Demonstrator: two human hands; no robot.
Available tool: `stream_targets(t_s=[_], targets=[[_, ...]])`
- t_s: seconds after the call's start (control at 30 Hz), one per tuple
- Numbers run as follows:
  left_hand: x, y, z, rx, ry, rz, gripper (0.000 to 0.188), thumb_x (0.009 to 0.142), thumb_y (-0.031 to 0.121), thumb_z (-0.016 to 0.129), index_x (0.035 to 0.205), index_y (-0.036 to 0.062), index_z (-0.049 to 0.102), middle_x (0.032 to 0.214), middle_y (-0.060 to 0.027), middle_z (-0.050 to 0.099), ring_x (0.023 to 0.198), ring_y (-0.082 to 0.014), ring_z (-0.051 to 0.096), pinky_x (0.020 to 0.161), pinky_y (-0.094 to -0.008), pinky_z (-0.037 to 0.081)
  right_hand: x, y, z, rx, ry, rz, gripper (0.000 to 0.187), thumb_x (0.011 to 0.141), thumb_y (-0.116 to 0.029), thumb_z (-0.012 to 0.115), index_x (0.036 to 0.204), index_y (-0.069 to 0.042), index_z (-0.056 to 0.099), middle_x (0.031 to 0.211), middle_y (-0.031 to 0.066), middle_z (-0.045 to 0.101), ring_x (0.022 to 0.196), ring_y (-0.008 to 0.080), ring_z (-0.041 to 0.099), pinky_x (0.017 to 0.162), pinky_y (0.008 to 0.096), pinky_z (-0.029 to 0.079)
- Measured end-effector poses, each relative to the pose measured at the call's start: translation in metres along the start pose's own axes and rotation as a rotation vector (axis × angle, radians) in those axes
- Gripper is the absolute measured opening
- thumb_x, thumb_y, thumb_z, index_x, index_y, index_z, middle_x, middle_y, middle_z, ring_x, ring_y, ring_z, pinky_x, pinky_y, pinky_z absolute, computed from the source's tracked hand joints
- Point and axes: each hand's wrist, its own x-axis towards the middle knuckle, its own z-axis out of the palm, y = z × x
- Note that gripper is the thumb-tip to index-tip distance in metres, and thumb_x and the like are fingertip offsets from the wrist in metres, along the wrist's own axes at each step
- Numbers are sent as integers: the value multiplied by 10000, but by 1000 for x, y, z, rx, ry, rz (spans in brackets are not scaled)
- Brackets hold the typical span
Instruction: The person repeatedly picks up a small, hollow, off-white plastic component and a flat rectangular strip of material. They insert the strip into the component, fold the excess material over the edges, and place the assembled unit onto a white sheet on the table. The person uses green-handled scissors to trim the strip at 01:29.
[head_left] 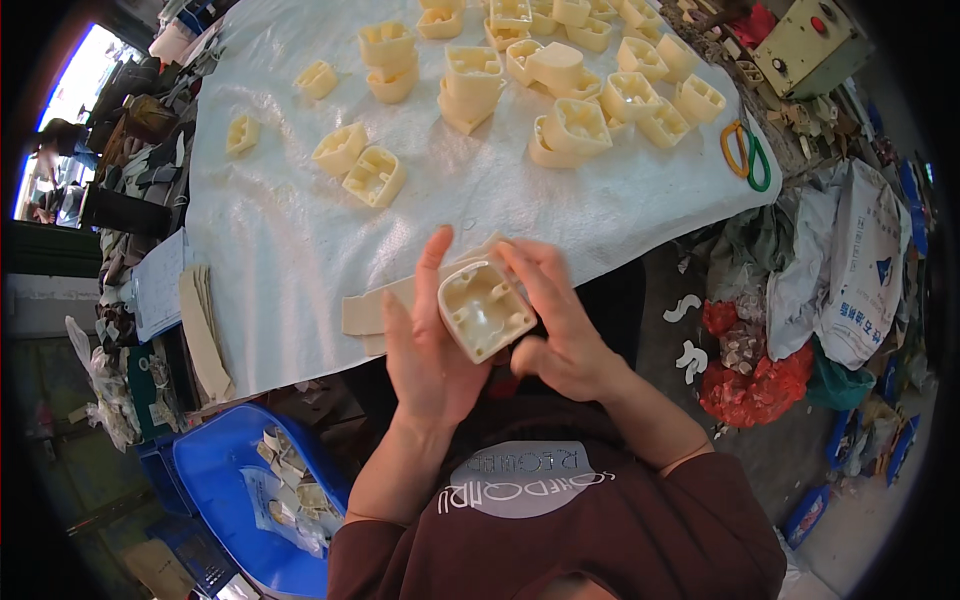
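Note:
Between my two hands is a cream plastic housing [487, 311], its hollow side with small posts facing up. My left hand [430, 345] supports it from the left, with the thumb and one finger sticking up. At the right side, my right hand [562, 325] curls round it, fingers at its far edge and thumb near the close corner; the hand is slightly blurred. Behind the housing a beige strip [372, 312] lies at the table's near edge. Its right end reaches the housing, and I cannot tell whether my fingers hold it too.
Several similar housings [375, 177] stand loose or stacked on the white-covered table [280, 240]. Green-and-orange-handled scissors [748, 157] lie at the right edge, more beige strips [203, 335] at the left. A blue chair [225, 480] holds scraps; bags [860, 270] are on the right.

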Motion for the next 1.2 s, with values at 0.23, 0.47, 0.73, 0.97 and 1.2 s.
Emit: stream_targets(t_s=[0.23, 0.47, 0.73, 0.97, 1.2], targets=[[-13, 0, 7, 862, -20, 288, 754, 887, 517, 428, 1416, 91, 102, 1268, -127, 412, 1204, -246, 383, 1011, -378, 295, 17, -20, -11, -626, -156, -225, 858, 558, -145, 791, 1306, -79, 376, 1275, 145, 417, 1140, 330, 420, 937, 416, 344], [-8, -22, -22, 636, -72, 229, 739, 881, 423, 476, 1419, 87, 97, 1268, -111, 388, 1094, -218, 455, 897, -338, 409, -3, -8, 5, 350, 90, 221, 639, 835, -302, 625, 1309, 22, 343, 1212, 144, 418, 1109, 243, 432, 940, 344, 335], [-7, -24, -2, 402, -66, 181, 541, 822, 154, 455, 1321, 138, 246, 1242, -93, 369, 1122, -218, 433, 934, -386, 404, -1, -3, 12, 105, 112, -15, 444, 895, -230, 484, 1263, 1, 394, 1232, 170, 434, 1152, 290, 397, 962, 362, 318], [-1, -14, -14, 124, -266, 118, 376, 933, 368, 411, 1238, 164, 330, 1229, -69, 400, 1085, -218, 456, 910, -389, 418, -3, -1, 11, 615, 60, 143, 422, 895, -149, 423, 1285, 8, 376, 1245, 168, 427, 1186, 299, 380, 991, 371, 315], [-6, -25, -14, 466, -59, 228, 444, 897, 245, 512, 1254, 83, 303, 1159, -82, 420, 1040, -145, 446, 880, -290, 397, -7, 9, 18, 108, 103, -102, 438, 900, -169, 420, 1291, 22, 369, 1272, 201, 392, 1201, 322, 358, 999, 378, 304]])
